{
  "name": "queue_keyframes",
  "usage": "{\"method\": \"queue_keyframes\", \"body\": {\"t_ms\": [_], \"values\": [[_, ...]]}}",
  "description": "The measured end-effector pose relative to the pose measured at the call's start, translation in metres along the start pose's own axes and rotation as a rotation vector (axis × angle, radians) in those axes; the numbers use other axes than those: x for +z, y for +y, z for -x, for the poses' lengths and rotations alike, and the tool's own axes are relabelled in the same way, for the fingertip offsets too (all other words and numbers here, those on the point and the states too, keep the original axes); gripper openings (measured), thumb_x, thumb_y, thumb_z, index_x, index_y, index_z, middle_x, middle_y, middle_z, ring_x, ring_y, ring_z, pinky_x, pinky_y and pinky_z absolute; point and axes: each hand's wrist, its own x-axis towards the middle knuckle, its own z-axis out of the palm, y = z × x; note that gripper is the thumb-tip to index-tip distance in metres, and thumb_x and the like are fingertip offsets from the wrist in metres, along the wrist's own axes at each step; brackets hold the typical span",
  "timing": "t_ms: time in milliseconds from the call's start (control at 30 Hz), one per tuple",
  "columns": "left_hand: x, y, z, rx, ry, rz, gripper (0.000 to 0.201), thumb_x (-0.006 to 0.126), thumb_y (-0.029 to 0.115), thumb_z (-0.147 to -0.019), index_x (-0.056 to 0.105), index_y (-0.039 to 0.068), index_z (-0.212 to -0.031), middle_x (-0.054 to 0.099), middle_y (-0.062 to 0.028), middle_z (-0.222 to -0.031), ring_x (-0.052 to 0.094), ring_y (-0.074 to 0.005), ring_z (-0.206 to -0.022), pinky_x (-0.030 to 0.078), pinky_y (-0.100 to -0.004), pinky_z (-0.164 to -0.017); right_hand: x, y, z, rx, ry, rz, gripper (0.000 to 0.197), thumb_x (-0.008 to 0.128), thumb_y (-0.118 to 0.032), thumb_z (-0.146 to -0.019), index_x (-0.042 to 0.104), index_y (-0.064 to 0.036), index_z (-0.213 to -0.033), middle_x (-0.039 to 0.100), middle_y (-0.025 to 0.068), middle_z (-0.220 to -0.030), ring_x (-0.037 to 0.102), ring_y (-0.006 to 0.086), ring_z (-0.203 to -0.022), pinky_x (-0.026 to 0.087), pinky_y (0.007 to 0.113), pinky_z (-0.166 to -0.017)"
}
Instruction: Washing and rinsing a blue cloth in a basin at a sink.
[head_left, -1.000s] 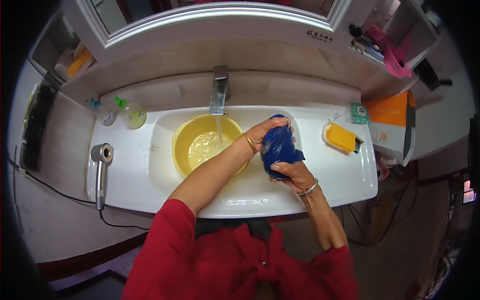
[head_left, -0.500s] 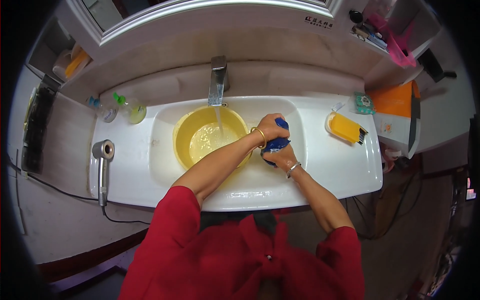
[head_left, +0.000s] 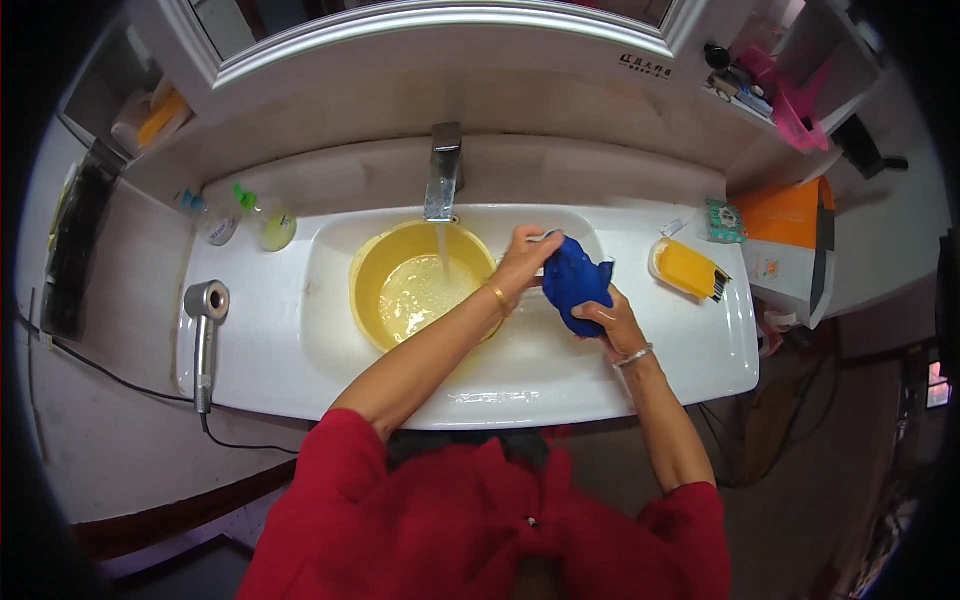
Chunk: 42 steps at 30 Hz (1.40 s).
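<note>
Under the fingers (head_left: 588,313) is blue cloth (head_left: 577,280), rumpled and mostly matt. Left of them, the washbowl (head_left: 366,285) looks like smooth yellow plastic; beyond them leftward, the faucet (head_left: 441,180) is shiny metal. Below the fingers, the sink (head_left: 660,352) looks glossy ceramic (its front rim shows bright streaks). Far left, the hair dryer (head_left: 203,345) appears satin metallic.

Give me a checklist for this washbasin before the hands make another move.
1. Right hand gripping the blue cloth: ok, at its lower end.
2. Left hand gripping it too: cannot tell; its fingers meet the upper-left edge.
3. Cloth outside the yellow basin: ok, held to its right.
4. Faucet stream landing inside the basin: ok.
5. Basin not overfull: ok, water below the rim.
6. Corded hair dryer unplugged: cannot tell; plug end not seen.
</note>
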Motion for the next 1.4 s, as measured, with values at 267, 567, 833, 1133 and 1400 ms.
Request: {"method": "queue_keyframes", "body": {"t_ms": [267,567,833,1133,1400], "values": [[-0.031,-0.002,0.051,0.281,-0.022,-0.102,0.014,0.063,0.016,-0.081,0.056,0.004,-0.085,0.057,-0.0004,-0.072,0.055,-0.0068,-0.066,0.046,-0.0202,-0.061,0.015,-0.012,0.021,0.019,-0.051,-0.283,0.054,0.068,-0.009,-0.063,0.047,0.0005,-0.112,0.057,0.0094,-0.095,0.059,0.0173,-0.077,0.053,0.029,-0.057],[-0.033,0.005,0.076,0.351,0.035,-0.083,0.018,0.063,0.008,-0.080,0.060,-0.002,-0.094,0.061,-0.0051,-0.080,0.058,-0.0086,-0.067,0.050,-0.0214,-0.060,0.043,-0.003,0.015,-0.142,-0.009,-0.313,0.054,0.066,-0.009,-0.067,0.045,-0.0026,-0.116,0.055,0.0087,-0.104,0.057,0.0169,-0.090,0.052,0.032,-0.068],[-0.052,0.013,0.088,0.342,0.030,0.012,0.018,0.062,0.008,-0.081,0.060,-0.001,-0.097,0.061,-0.0047,-0.081,0.059,-0.0101,-0.070,0.050,-0.0221,-0.064,0.053,0.004,0.018,0.134,-0.192,-0.625,0.053,0.059,-0.021,-0.076,0.041,-0.0077,-0.123,0.053,0.0076,-0.113,0.055,0.0199,-0.096,0.049,0.043,-0.076],[-0.087,0.044,0.092,0.361,0.051,0.082,0.010,0.053,0.014,-0.087,0.051,0.007,-0.094,0.044,0.0063,-0.077,0.039,-0.0012,-0.070,0.035,-0.0158,-0.062,0.092,0.010,-0.007,0.117,-0.178,0.069,0.052,0.065,-0.031,-0.078,0.048,0.0000,-0.116,0.052,0.0124,-0.114,0.055,0.0202,-0.093,0.044,0.031,-0.080],[-0.117,0.045,0.095,0.324,-0.104,-0.314,0.009,0.054,0.013,-0.087,0.054,0.006,-0.093,0.053,0.0029,-0.084,0.048,-0.0038,-0.078,0.041,-0.0195,-0.073,0.117,-0.014,-0.028,-0.533,-0.005,0.229,0.039,0.057,-0.016,-0.083,0.046,-0.0039,-0.119,0.051,0.0141,-0.109,0.052,0.0229,-0.100,0.046,0.031,-0.077]]}}
